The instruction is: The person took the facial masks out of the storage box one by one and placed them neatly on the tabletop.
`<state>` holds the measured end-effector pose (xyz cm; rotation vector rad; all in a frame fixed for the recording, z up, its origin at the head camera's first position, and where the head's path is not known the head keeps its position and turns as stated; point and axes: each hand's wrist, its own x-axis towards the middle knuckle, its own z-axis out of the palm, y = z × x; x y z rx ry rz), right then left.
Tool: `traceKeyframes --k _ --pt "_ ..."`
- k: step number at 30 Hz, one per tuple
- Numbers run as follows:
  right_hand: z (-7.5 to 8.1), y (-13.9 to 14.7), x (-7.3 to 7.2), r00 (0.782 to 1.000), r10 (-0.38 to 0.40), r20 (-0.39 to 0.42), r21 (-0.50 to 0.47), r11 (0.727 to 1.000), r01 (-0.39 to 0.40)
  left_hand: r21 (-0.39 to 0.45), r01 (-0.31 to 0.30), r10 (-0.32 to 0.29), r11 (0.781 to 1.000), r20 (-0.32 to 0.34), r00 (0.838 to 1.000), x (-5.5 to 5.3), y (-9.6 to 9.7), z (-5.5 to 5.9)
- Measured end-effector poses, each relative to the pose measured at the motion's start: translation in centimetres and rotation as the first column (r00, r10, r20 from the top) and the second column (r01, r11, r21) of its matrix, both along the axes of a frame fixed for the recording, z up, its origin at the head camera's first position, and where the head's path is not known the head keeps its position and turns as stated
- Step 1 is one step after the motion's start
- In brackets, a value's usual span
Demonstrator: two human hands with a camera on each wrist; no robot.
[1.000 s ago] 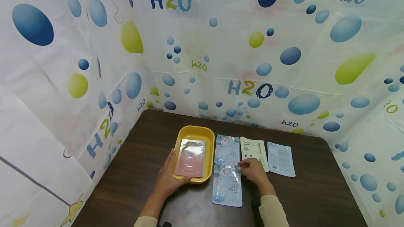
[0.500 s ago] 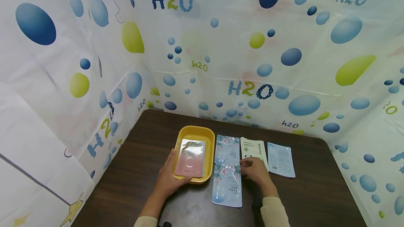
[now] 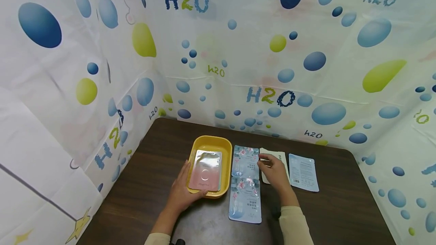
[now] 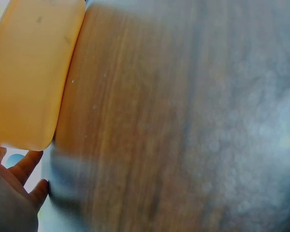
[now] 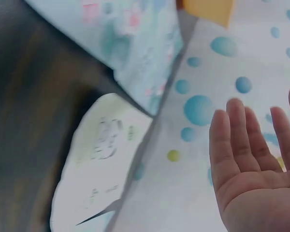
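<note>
A yellow tray (image 3: 214, 143) holds a pink-and-silver sheet mask packet (image 3: 205, 171). My left hand (image 3: 182, 192) rests against the tray's near left corner, fingers extended along its side and thumb at its front rim. To the right, two blue floral packets, a far one (image 3: 245, 158) and a near one (image 3: 243, 203), lie end to end. Over the cream-and-green packet (image 3: 281, 157) hovers my right hand (image 3: 275, 171), its fingertips by the far floral packet's right edge. In the right wrist view that hand (image 5: 256, 179) has straight fingers and holds nothing.
A light blue packet (image 3: 303, 171) with printed text lies at the right of the row. Everything sits on a dark wooden table (image 3: 340, 207). A white curtain (image 3: 238, 59) with blue and green dots hangs behind the table and along its sides.
My right hand has moved away from me, from the seam between the two floral packets to beside the far one. The left hand, tray and packets stay in place.
</note>
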<state>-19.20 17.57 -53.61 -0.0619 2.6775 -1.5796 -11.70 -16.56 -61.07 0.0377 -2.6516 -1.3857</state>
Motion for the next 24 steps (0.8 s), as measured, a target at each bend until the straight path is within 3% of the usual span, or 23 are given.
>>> traceKeyframes --k 11,19,24 --pt "2.3 -1.6 -1.0 0.998 0.03 -0.052 -0.157 0.987 -0.038 -0.005 -0.001 0.001 1.0 0.006 1.0 0.0 0.0 0.0" --pt "4.0 -4.3 -1.3 0.996 0.027 -0.089 -0.306 0.951 -0.053 -0.008 0.001 -0.001 1.0 0.004 1.0 0.0 0.0 0.0" --pt "4.3 -6.4 -1.5 0.995 0.01 -0.098 -0.393 0.918 -0.048 -0.007 -0.002 0.002 1.0 0.009 1.0 0.1 0.0 0.1"
